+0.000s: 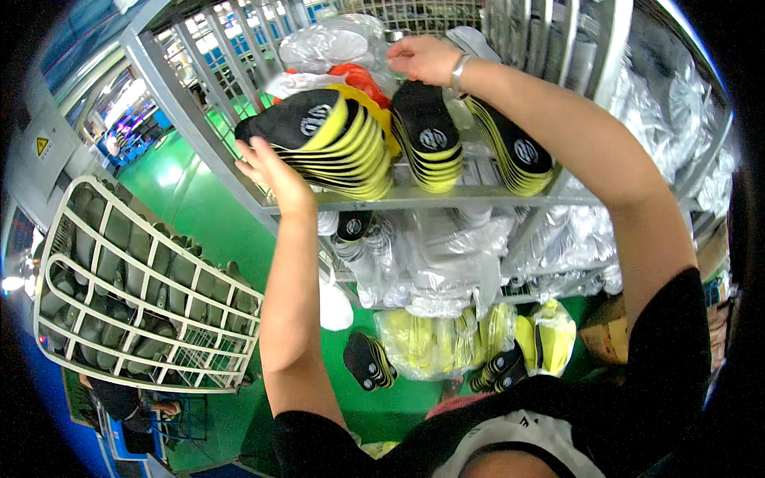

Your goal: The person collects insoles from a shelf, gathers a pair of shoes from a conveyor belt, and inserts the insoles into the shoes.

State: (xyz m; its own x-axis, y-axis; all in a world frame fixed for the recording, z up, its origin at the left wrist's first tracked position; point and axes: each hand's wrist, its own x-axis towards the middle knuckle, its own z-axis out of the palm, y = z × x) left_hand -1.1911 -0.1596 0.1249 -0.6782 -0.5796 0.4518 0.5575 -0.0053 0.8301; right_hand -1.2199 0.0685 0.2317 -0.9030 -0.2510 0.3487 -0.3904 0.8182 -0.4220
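On the metal rack's upper shelf lies a large fanned stack of black and yellow-green insoles [351, 151]. My left hand [275, 171] is at the stack's left end, fingers spread and seemingly against it, gripping nothing. A second insole stack [430, 139] stands to its right, and a third insole stack [514, 151] leans farther right. My right hand [426, 60], with a band on the wrist, reaches over behind the second stack, its fingers loosely apart and holding nothing visible. Behind the large stack are red and yellow bags [355, 77] and a clear plastic bag [335, 44] of white pieces.
The grey rack frame [191, 103] has barred sides. Its lower shelf holds plastic-wrapped bundles [446, 247]. On the green floor lie bagged yellow pieces [430, 342] and a small insole stack [368, 362]. A white wire cart [143, 287] of dark shoe-shaped pieces stands left, a person's arm below it.
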